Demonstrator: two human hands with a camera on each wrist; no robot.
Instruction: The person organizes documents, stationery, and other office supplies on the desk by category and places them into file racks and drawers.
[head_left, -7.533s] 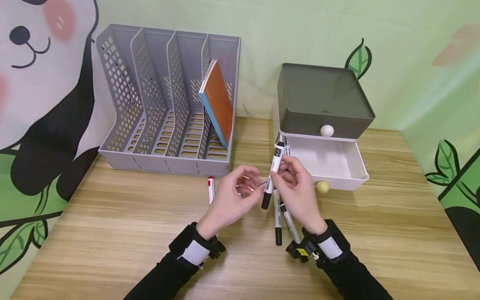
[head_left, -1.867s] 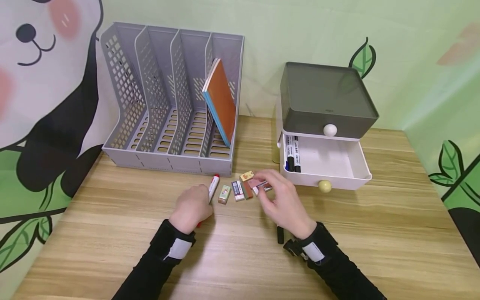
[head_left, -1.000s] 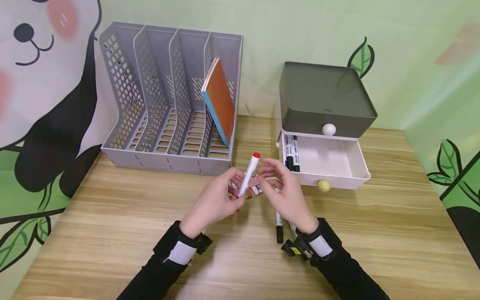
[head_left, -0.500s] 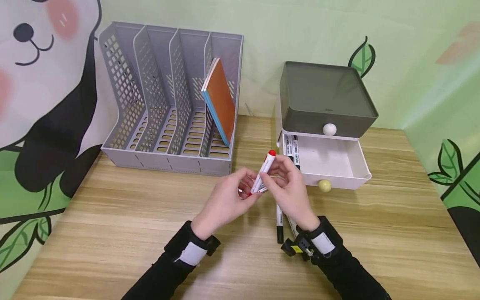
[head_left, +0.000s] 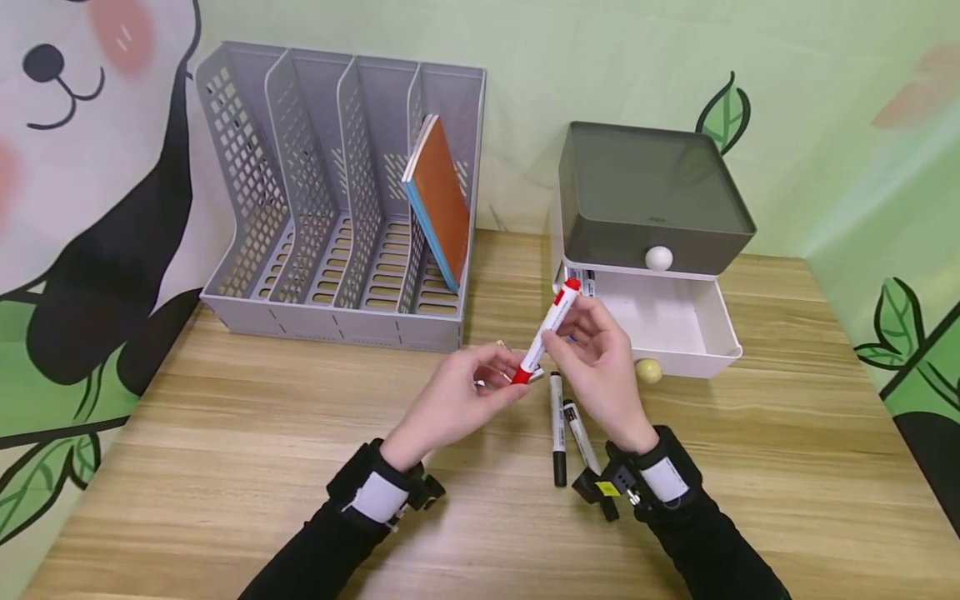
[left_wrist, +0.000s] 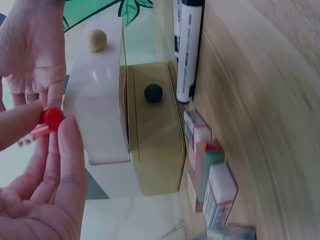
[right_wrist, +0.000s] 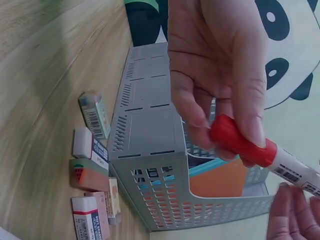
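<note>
A white whiteboard marker with red ends (head_left: 551, 329) is held tilted above the table between both hands. My left hand (head_left: 457, 400) pinches its lower red end, and the right wrist view shows the left thumb pressing on that red cap (right_wrist: 242, 142). Around the white barrel, nearer the top, are the thumb and fingers of my right hand (head_left: 596, 362). Two black-capped markers, one (head_left: 558, 429) left of the other (head_left: 581, 437), lie on the table below the right hand. Several erasers (right_wrist: 91, 147) lie on the table; the left hand mostly hides them in the head view.
Behind the right hand, a small drawer unit (head_left: 656, 187) has its white lower drawer (head_left: 675, 362) pulled out, with markers (head_left: 588, 282) along its left side. A grey file rack (head_left: 330, 325) at the back left holds orange and blue notebooks (head_left: 438, 208).
Earlier the hands held a black-capped marker; black-capped markers then show in the drawer. The left hand picked up the red marker, the right hand took hold too, and both moved right.
</note>
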